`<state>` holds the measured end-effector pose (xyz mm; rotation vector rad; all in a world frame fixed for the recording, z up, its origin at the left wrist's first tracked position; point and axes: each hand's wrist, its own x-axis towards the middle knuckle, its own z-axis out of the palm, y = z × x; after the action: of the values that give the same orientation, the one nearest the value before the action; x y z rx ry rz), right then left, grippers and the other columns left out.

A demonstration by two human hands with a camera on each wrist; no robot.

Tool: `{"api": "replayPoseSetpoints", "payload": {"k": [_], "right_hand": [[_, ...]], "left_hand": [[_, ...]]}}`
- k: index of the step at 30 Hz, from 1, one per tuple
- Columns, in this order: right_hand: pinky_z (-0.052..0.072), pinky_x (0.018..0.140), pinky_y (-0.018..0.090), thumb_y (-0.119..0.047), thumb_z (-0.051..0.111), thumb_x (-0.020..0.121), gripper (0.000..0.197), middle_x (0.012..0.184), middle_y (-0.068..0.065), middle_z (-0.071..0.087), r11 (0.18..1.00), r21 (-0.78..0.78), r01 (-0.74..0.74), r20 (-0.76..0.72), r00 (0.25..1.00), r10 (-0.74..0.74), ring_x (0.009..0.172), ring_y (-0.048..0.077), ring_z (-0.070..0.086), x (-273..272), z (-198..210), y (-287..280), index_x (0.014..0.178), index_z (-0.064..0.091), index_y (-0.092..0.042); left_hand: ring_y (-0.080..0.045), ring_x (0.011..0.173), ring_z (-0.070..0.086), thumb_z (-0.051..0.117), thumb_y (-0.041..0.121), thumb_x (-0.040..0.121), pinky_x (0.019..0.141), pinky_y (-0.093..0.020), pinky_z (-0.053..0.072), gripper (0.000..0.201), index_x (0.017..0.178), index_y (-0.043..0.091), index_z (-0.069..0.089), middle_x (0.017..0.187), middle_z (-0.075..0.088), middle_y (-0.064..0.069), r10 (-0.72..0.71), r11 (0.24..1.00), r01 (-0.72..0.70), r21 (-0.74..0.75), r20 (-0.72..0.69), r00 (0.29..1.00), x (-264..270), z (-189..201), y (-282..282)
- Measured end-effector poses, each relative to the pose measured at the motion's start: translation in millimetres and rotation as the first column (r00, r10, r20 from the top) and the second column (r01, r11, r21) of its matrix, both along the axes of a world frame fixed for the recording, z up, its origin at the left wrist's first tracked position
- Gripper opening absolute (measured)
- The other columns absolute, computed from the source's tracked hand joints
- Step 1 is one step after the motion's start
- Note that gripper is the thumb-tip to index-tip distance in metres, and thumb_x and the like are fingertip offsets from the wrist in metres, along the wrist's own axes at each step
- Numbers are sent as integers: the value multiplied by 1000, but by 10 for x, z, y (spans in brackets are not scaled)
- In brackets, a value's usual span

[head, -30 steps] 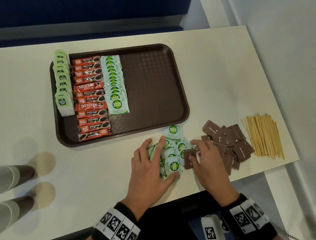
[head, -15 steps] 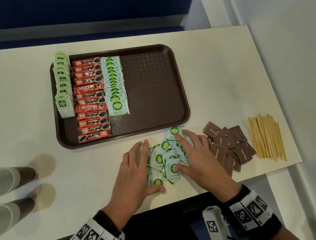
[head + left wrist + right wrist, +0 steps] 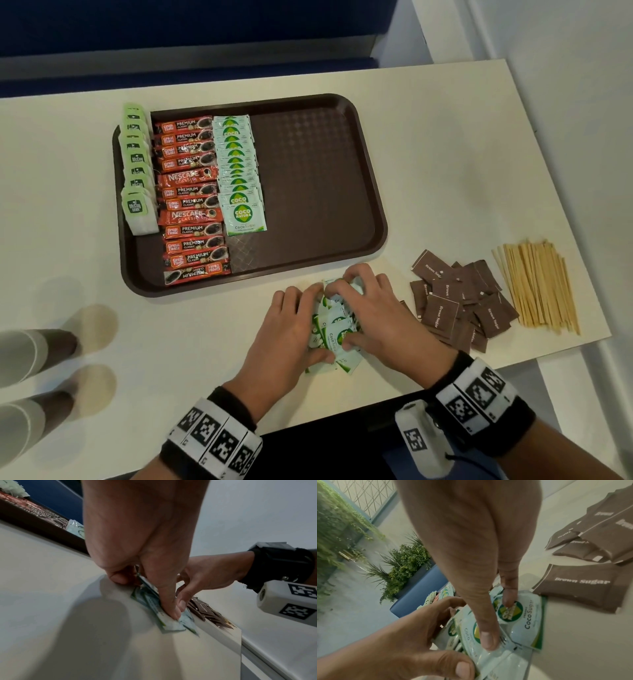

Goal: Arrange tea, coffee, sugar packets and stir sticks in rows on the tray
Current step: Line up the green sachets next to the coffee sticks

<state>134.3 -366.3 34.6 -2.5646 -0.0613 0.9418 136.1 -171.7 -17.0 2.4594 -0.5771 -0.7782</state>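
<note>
White table (image 3: pixel 428 164): two hands (image 3: pixel 337 329) around coco sugar packets (image 3: pixel 337 334).

Dark brown plastic tray (image 3: pixel 308 178) with a dimpled, faintly shiny floor, on a smooth matt cream table (image 3: pixel 445 144). Pale green-and-white coco sugar sachets (image 3: pixel 524 623) look glossy and crinkled – slick film; matt brown paper sugar packets (image 3: pixel 442 313) lie flat. Thin pale wooden stir sticks (image 3: pixel 537 284) – bare and unvarnished.

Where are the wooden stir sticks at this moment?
In the head view, the stir sticks lie in a bundle on the table, near its right edge, just right of the brown sugar packets and outside the tray.
</note>
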Motion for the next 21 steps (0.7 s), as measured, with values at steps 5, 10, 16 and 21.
{"api": "replayPoseSetpoints", "payload": {"k": [5, 10, 16, 21], "right_hand": [[57, 88, 39, -17, 88, 81, 69, 134, -13, 28, 990, 139, 32, -4, 999, -32, 119, 15, 41, -12, -51, -90, 129, 47, -42], [50, 76, 23, -11, 88, 82, 92, 136, -15, 25, 969, 213, 125, -27, 992, -122, 87, -8, 44, 11, -77, -135, 151, 35, -41], [42, 80, 13, -11, 80, 90, 97, 140, -3, 33, 978, 172, 117, -39, 993, -112, 107, 15, 53, -2, -80, 9, 164, 20, -29], [46, 100, 35, -18, 77, 94, 59, 132, -2, 44, 983, 147, 107, 27, 993, -112, 123, 20, 44, -5, -68, 30, 141, 43, -25]], "left_hand": [[-13, 126, 31, 89, 45, 84, 115, -34, 38, 98, 160, 21, 32, 140, 37, 6, 81, 991, -84, -109, -31, 996, -95, -60, 18], [-10, 122, 25, 79, 49, 92, 111, -28, 27, 109, 170, 17, 11, 139, 31, 7, 109, 984, -110, -139, -17, 994, -169, -110, 3], [-13, 111, 30, 63, 48, 82, 102, -33, 34, 101, 167, 15, 21, 123, 34, 9, 175, 975, -174, -140, -6, 984, -190, -87, -104], [-15, 117, 33, 73, 26, 94, 108, -32, 32, 91, 168, 14, 21, 131, 41, 4, 234, 951, -240, -194, -52, 971, -187, -67, -104]]}}
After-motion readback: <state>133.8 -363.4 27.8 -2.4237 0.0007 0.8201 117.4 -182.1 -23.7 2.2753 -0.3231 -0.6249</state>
